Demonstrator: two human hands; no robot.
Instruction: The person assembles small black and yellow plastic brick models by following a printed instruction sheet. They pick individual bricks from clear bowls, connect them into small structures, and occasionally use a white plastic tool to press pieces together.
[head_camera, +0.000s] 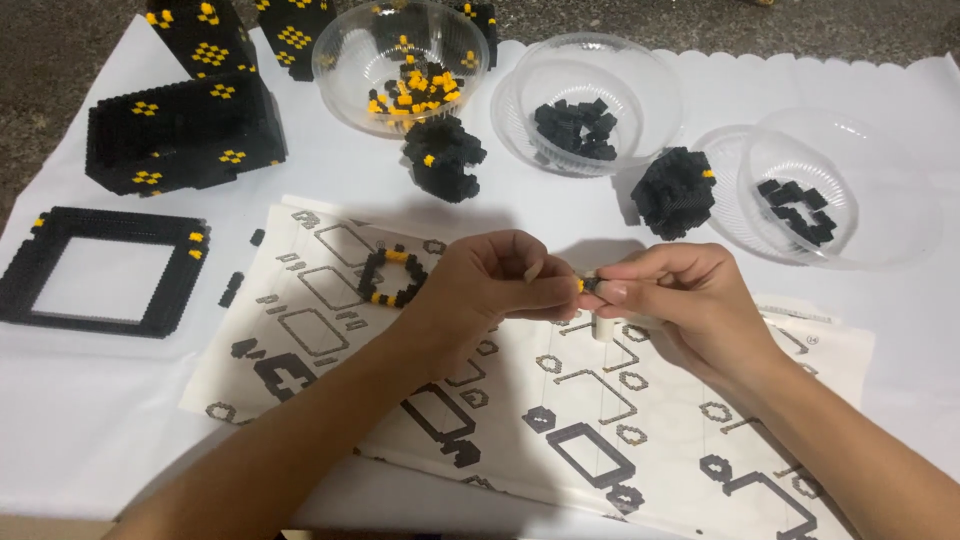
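I am pinching a tiny black-and-yellow brick piece (588, 286) between my left hand (492, 283) and right hand (678, 292), above the instruction sheet (560, 420).

Three clear bowls (598, 70) of bricks; black block walls (185, 135) — square frame (100, 275)

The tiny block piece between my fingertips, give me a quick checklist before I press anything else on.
1. Piece pinched by both left hand and right hand: ok.
2. Piece seated straight: cannot tell, too small.
3. Instruction sheet lying open under the hands: ok.
4. Bowl of yellow and black blocks upright: ok.
5. Small black and yellow ring lying on the sheet, apart from the hands: ok.
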